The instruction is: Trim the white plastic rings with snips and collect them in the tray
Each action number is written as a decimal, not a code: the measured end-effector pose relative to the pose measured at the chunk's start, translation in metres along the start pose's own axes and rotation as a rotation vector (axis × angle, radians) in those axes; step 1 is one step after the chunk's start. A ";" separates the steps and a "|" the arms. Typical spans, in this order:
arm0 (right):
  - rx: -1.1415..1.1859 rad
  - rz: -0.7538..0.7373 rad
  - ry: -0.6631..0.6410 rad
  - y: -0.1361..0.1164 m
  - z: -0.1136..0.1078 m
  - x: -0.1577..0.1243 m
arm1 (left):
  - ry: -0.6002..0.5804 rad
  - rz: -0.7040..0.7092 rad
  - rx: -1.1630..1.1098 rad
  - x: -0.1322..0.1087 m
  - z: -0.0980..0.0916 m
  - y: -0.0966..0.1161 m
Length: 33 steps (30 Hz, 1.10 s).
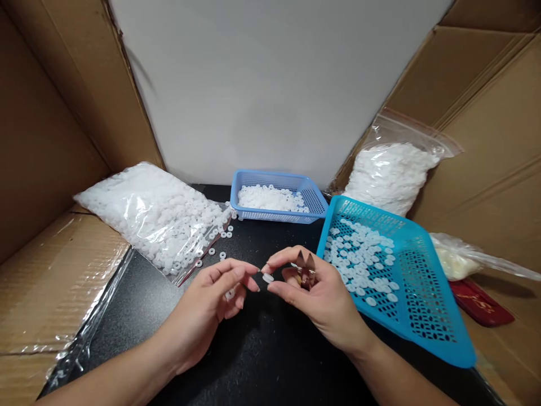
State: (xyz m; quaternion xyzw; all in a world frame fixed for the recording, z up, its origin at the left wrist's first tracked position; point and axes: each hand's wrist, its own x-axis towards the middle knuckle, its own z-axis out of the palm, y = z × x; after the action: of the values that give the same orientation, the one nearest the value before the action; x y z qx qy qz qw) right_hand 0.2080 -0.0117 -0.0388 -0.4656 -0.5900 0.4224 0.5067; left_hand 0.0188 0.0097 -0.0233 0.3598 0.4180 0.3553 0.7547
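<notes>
Near the middle, my right hand [323, 293] is closed, with small white plastic rings [268, 277] at the tips of its thumb and index finger. A shiny metal tool [306, 270] with two pointed ends is tucked in the same hand; its exact kind is unclear. Facing it, my left hand [211, 307] has its fingers curled, and another white ring [229, 294] shows among them. The left fingertips are close beside the rings in the right hand; whether they touch is hard to see. Both hands are above the black tabletop [257, 361].
At left, a clear bag [147, 211] of white rings spills onto the table. A blue basket [279, 215] with rings stands at the back, a turquoise basket [439, 299] at right. Beyond are a full zip bag [389, 169], a smaller bag [456, 256], a red object [482, 304] and cardboard walls.
</notes>
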 end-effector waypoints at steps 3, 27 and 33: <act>0.104 0.033 0.001 -0.003 0.005 -0.005 | -0.098 -0.035 0.072 -0.004 0.001 -0.004; 0.106 -0.073 0.013 0.003 0.010 -0.007 | -0.040 0.213 0.233 -0.005 -0.004 -0.004; 0.097 -0.124 0.020 0.003 0.011 -0.008 | -0.049 0.306 0.278 -0.005 -0.005 -0.005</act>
State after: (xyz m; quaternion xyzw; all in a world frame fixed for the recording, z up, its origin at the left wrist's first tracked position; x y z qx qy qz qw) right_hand 0.1981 -0.0192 -0.0448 -0.4074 -0.5913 0.4138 0.5596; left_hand 0.0137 0.0041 -0.0270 0.5284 0.3852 0.3958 0.6448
